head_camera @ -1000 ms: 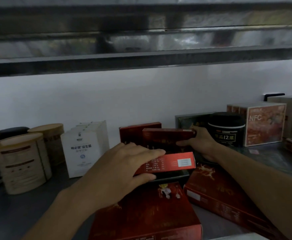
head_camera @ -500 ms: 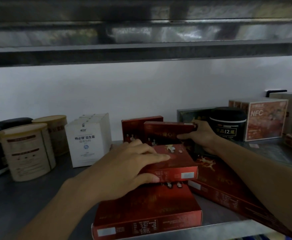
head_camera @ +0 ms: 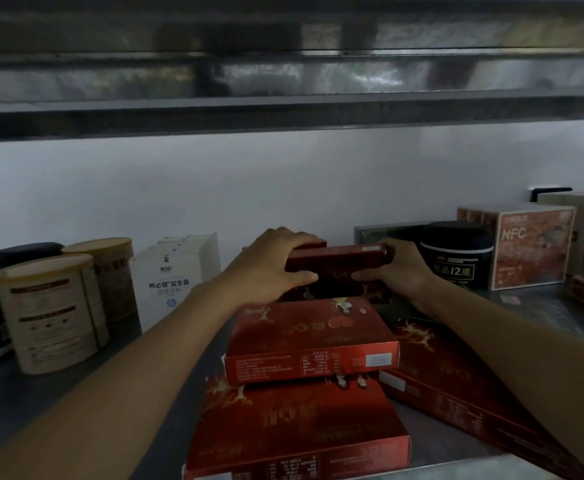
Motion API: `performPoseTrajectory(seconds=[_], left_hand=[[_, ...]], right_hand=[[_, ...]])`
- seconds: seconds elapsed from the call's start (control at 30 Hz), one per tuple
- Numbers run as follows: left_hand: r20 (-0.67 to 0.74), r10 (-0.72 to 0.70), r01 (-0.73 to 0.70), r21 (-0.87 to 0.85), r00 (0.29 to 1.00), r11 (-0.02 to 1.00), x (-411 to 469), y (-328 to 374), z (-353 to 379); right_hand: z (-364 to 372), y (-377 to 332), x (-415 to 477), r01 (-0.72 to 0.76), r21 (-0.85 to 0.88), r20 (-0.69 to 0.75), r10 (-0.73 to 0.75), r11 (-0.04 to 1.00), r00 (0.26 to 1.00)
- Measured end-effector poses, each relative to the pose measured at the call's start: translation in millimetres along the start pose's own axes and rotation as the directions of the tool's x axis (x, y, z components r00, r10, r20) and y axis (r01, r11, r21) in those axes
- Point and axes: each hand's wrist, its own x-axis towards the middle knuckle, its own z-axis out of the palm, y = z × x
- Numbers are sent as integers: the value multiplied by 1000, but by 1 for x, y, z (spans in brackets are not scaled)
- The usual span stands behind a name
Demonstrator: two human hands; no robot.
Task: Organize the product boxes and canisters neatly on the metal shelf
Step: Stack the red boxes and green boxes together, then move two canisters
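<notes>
**Metal shelf (head_camera: 17,403), contents, front to back**

- Front edge: large red box (head_camera: 294,431), lying flat. A smaller red box (head_camera: 311,337) is stacked flat on its rear part.
- Just right of the stack and touching it: second large red box (head_camera: 463,389), flat and set at an angle.
- Middle: dark red box (head_camera: 335,259), standing on its long edge, lower edge hidden behind the stack.
  - Left hand (head_camera: 270,268) grips its left end, fingers curled over the top and thumb on the front face.
  - Right hand (head_camera: 398,271) grips its right end.
- Left side: two beige canisters, upright, the front canister (head_camera: 51,313) just ahead of the rear canister (head_camera: 107,271). White boxes (head_camera: 176,275) stand in a row beside them.
- Right rear: black jar (head_camera: 457,254), upright, with the orange NFC box (head_camera: 533,247) just beside it.
- Back: white wall (head_camera: 283,188).
</notes>
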Motion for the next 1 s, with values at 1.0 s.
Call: performPoseTrajectory(seconds=[1.0], left_hand=[[-217, -328, 83, -707, 919, 702, 13, -49, 32]], right_hand=[[29, -31, 17, 251, -51, 136, -243, 967, 960]])
